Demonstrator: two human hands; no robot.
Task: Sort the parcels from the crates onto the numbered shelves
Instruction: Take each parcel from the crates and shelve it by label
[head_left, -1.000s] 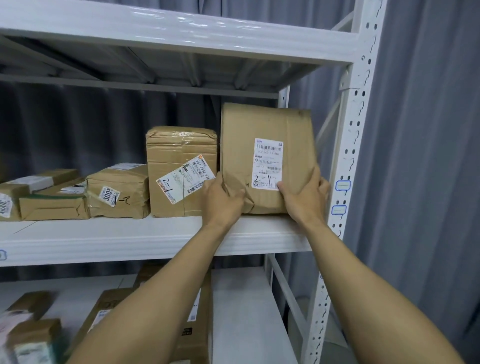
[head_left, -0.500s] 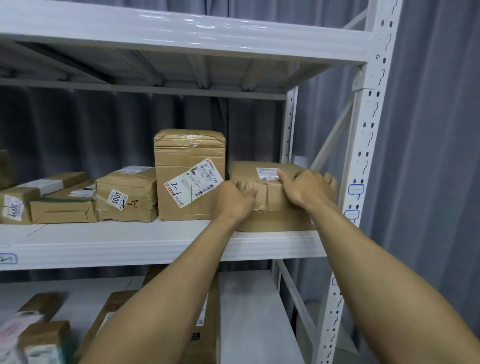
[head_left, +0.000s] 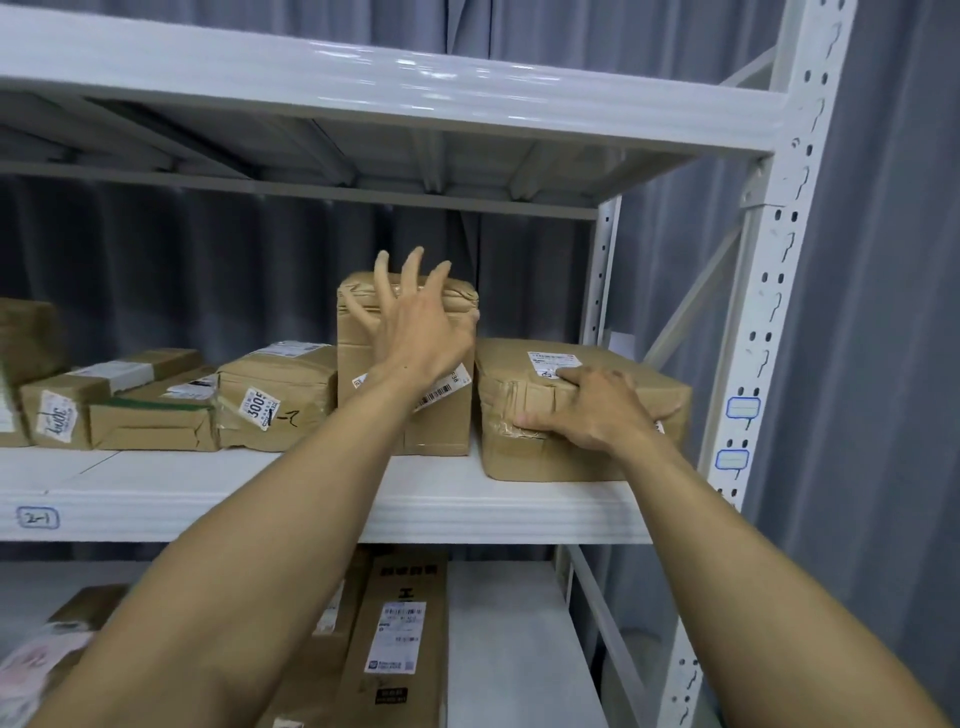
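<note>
A flat brown parcel (head_left: 654, 395) with a white label lies on the white shelf (head_left: 467, 509) at its right end. My right hand (head_left: 592, 410) rests on the parcel's front top edge, fingers spread flat. My left hand (head_left: 415, 322) is raised with fingers spread in front of the tall upright parcel (head_left: 441, 421) that stands just left of the flat one, holding nothing. The shelf edge carries a label "2-1" (head_left: 37, 518) at the far left.
Several more brown parcels (head_left: 275, 400) line the same shelf to the left. On the lower shelf lie a long box (head_left: 400, 644) and other parcels. A white perforated upright (head_left: 763, 332) with two blue-bordered tags bounds the shelf on the right; grey curtain behind.
The parcel, upright a second ago, now lies flat on the shelf. My left hand has let go of it and lifted in front of the tall parcel. My right hand stays on it.
</note>
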